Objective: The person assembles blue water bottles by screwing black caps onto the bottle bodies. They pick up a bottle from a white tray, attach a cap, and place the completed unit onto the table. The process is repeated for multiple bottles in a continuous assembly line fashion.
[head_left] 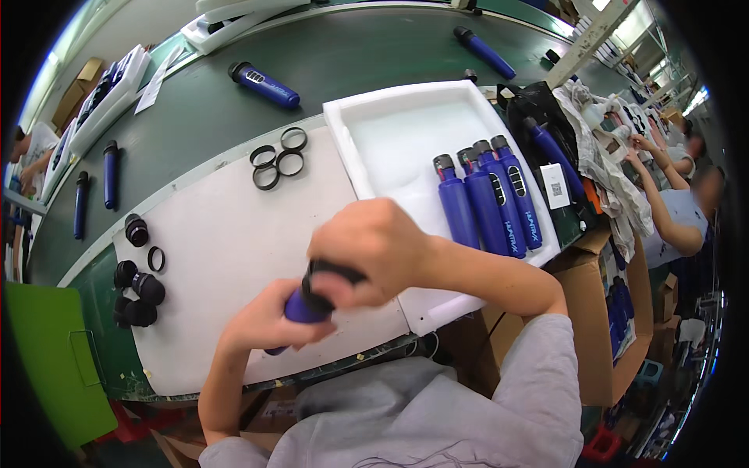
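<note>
Left hand [261, 324] grips the blue tube [300, 310] steady; right hand [373, 251] clenches its black cap [331, 273], rings [278, 158] within reach.

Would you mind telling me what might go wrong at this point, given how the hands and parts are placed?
1. The right hand covers the black cap on the blue tube held by the left hand; misalignment could go unnoticed.
2. The right forearm hangs over the white foam tray; a swing might nudge its blue tubes.
</note>
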A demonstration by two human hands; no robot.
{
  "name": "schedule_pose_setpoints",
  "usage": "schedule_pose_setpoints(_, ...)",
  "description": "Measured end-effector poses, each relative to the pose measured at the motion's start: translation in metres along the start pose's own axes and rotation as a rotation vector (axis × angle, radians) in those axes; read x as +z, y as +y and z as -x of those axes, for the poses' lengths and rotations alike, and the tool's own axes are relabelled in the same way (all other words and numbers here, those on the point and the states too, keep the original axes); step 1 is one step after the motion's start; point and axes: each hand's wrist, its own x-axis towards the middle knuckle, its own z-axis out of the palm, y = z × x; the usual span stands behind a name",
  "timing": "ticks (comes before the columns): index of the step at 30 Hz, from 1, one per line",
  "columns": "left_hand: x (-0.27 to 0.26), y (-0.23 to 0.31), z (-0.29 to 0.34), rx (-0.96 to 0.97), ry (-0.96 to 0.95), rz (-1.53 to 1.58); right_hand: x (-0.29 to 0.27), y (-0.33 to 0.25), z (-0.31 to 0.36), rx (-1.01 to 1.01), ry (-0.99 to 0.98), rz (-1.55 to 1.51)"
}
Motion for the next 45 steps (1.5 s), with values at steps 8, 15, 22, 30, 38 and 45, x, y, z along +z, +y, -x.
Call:
schedule_pose_setpoints(8,0.018,-0.005,-0.009,0.230,0.543,-0.439,0.000,0.010,-0.009,0.427,-0.160,-0.037)
schedule_pose_setpoints(15,0.007,-0.011,-0.003,0.079,-0.277,0.416,0.003,-0.003,-0.003,0.031,-0.071,-0.153)
schedule_pose_setpoints(22,0.034,-0.005,-0.017,0.164,0.548,-0.274,0.002,0.006,-0.004,0.500,-0.213,0.041)
schedule_pose_setpoints(30,0.002,-0.008,-0.002,0.136,-0.345,0.576,-0.003,-0.003,-0.006,0.119,-0.061,-0.166)
schedule_pose_setpoints(38,0.008,-0.003,0.002,0.028,-0.167,0.473,-0.012,0.005,-0.009,0.305,-0.220,-0.267)
schedule_pose_setpoints(45,0.030,0.012,-0.004,0.019,0.318,-0.025,-0.009,0.002,-0.010,0.519,-0.273,-0.038)
